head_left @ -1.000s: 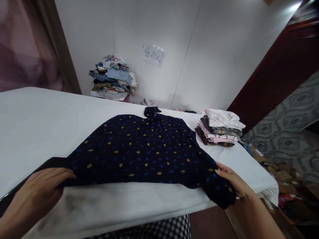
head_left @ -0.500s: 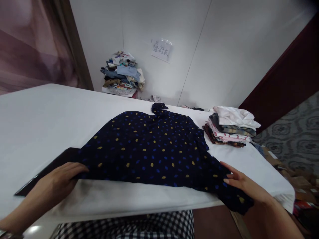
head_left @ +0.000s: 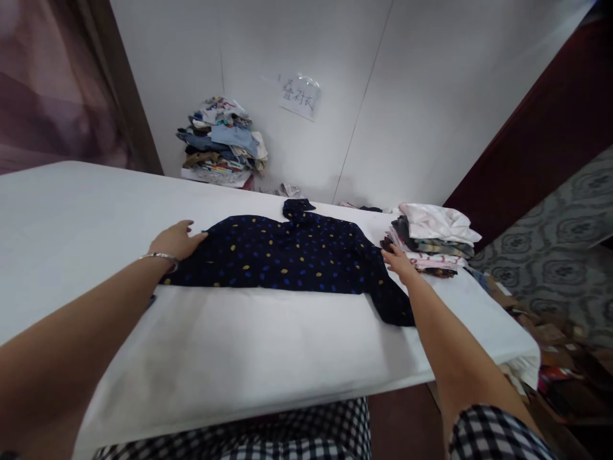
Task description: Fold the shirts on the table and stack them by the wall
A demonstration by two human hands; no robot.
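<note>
A dark navy shirt [head_left: 282,255] with small blue and yellow spots lies on the white table, collar pointing to the wall. Its lower part is doubled up toward the collar, leaving a straight fold along the near side. My left hand [head_left: 176,243], with a bracelet at the wrist, is at the shirt's left edge, thumb and fingers apart. At the right shoulder and sleeve is my right hand [head_left: 398,262], its fingers spread. The right sleeve [head_left: 393,306] angles down toward me, partly behind my forearm.
To the right, close to my right hand, sits a stack of folded clothes [head_left: 435,227]. A taller clothes pile [head_left: 223,144] stands at the back left by the wall. The white table [head_left: 239,345] has its near edge at my waist. Boxes [head_left: 550,335] lie beyond its right end.
Both hands have moved forward, away from me, and the shirt's lower half has gone with them, folded up over itself. The fingers now look let go of the cloth.
</note>
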